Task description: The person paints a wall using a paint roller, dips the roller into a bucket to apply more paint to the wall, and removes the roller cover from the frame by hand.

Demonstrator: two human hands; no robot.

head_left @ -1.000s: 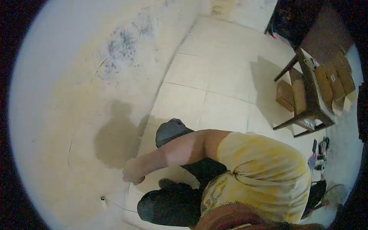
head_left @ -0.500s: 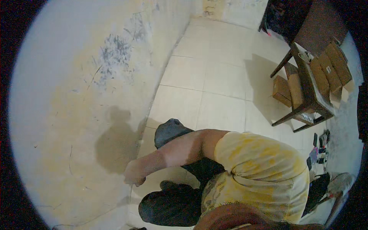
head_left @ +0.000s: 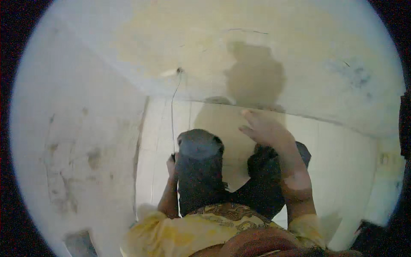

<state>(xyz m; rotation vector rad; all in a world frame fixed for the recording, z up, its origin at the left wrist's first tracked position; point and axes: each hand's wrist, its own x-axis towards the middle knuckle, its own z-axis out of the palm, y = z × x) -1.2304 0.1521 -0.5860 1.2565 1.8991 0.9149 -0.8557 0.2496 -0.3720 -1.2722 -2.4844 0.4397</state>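
Observation:
Low on my left, beside the bent knee, is my left hand [head_left: 171, 166], partly hidden by the trouser leg. Its fingers look closed around the lower end of a thin cable [head_left: 172, 115], where a small dark piece [head_left: 173, 157] shows. The cable runs up to a dark hole [head_left: 179, 70] in the wall. My right hand [head_left: 266, 128] reaches forward over the right knee, fingers stretched out and nothing visible in them. It is above the floor tiles near the wall's foot; whether it touches anything I cannot tell.
The stained, pale wall [head_left: 299, 64] stands close in front, with my shadow on it. Another scuffed wall [head_left: 94, 141] rises on the left and meets it in a corner. Cream tiles [head_left: 338, 158] cover the floor. A dark object [head_left: 371, 237] lies at the lower right.
My view has swung left from the room with the table and boxes to the wall corner. The cable and my left hand have come into sight; my right hand's fingers are now stretched out.

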